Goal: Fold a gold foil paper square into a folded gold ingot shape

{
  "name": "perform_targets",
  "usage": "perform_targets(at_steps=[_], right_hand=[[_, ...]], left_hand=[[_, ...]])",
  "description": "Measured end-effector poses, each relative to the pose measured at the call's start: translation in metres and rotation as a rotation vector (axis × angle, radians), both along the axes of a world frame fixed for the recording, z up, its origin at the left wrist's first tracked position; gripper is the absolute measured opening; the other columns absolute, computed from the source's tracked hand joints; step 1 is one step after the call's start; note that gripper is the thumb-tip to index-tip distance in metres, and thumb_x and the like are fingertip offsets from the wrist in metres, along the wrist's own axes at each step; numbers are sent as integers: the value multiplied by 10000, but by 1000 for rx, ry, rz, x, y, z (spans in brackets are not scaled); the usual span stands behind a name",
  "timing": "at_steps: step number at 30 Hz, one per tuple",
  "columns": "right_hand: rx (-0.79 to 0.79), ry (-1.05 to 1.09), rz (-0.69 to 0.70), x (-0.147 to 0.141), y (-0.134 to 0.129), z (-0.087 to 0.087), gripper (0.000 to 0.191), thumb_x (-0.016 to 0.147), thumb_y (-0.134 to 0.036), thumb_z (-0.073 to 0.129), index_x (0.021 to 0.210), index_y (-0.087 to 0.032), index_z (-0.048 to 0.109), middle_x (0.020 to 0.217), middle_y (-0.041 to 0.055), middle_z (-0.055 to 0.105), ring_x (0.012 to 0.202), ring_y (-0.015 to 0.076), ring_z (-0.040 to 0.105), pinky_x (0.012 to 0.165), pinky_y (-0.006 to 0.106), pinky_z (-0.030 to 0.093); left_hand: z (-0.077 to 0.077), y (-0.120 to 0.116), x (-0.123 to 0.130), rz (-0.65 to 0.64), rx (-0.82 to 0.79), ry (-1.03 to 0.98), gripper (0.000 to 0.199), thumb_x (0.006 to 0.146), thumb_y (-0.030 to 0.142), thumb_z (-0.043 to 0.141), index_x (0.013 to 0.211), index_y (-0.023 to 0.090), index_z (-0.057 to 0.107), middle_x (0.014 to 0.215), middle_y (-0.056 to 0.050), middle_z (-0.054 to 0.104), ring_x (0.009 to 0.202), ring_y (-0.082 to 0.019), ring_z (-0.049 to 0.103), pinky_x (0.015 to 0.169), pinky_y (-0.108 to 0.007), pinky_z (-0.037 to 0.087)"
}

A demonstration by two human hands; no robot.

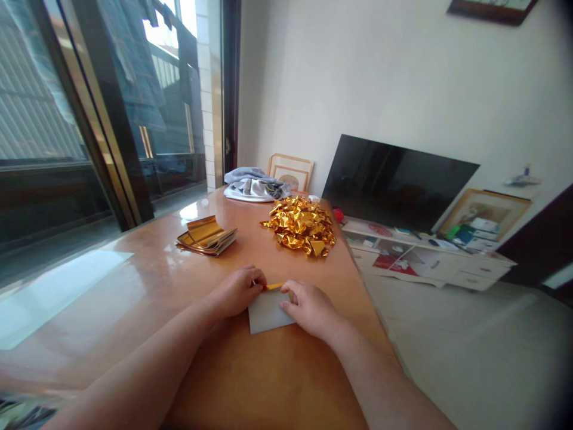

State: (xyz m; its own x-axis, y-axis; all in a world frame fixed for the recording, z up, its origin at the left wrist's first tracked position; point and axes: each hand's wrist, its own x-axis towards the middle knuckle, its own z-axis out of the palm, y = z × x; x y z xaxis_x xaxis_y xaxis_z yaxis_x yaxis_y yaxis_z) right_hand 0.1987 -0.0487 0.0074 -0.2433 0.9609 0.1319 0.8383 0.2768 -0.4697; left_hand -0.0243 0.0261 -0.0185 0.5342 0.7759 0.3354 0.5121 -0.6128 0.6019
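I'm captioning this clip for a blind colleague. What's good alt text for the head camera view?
The left hand and right hand hold a small grey paper sheet, its top edge showing a strip of gold, on a glossy wooden table. Beyond them lie a heap of crumpled gold paper and a curled stack of gold sheets.

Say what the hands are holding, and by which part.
The left hand pinches a foil paper sheet at its upper left corner, by the gold folded top edge. The right hand rests its fingertips on the sheet's right side.
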Motion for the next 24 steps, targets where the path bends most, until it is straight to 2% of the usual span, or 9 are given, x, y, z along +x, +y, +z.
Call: perform_targets(at_steps=[5, 9, 13, 17, 19, 22, 24], right_hand=[[-10, -47, 37, -2, 0, -1, 363, 903, -396, 612, 1245, -278, 645, 1082, 40, 737, 936, 201, 669, 764, 271, 435], [2, -75, 63, -4, 2, -3, 406, 927, -403, 571, 1310, -279, 627, 1219, 61, 715, 1094, 232, 658, 909, 304, 453], [-6, -92, 60, -5, 3, -3, 409, 947, -417, 536, 1308, -259, 645, 1241, 77, 708, 1121, 241, 657, 946, 315, 459], [-21, -83, 67, -5, 2, -3, 397, 949, -419, 538, 1287, -251, 660, 1219, 79, 718, 1112, 238, 663, 942, 310, 463], [-18, -78, 69, -5, 3, -4, 392, 946, -419, 544, 1278, -248, 665, 1207, 80, 723, 1105, 240, 665, 939, 312, 463], [-21, -71, 73, -4, 3, -5, 384, 944, -419, 549, 1271, -256, 666, 1187, 78, 729, 1077, 238, 672, 920, 312, 467], [-27, -64, 73, -4, 4, -5, 382, 943, -418, 554, 1274, -262, 663, 1180, 77, 730, 1066, 235, 673, 907, 308, 467]], left_hand=[[4, 0, 0, 1, -15, 23, 164, 825, 159, 547, 827, 190, 708, 884, -37, 669, 797, -165, 618, 732, -268, 460], [5, -1, 0, -18, -21, 34, 182, 826, 155, 534, 832, 190, 712, 877, -38, 665, 796, -167, 620, 735, -272, 464], [6, 0, 0, -6, -11, 39, 189, 822, 155, 524, 849, 186, 708, 885, -42, 660, 795, -167, 616, 743, -276, 467], [14, -2, -5, 115, 48, -20, 203, 766, 133, 543, 915, 183, 672, 921, -40, 653, 821, -177, 601, 717, -272, 460], [20, -7, -8, 132, 34, -46, 171, 772, 135, 534, 900, 182, 637, 874, -23, 652, 783, -169, 589, 688, -266, 449], [26, -19, -7, -7, -51, 3, 164, 825, 145, 490, 885, 198, 634, 824, -2, 659, 744, -158, 594, 665, -255, 437], [28, -26, -3, -43, -33, 69, 202, 809, 122, 490, 886, 204, 659, 838, -7, 665, 760, -163, 603, 689, -258, 440]])
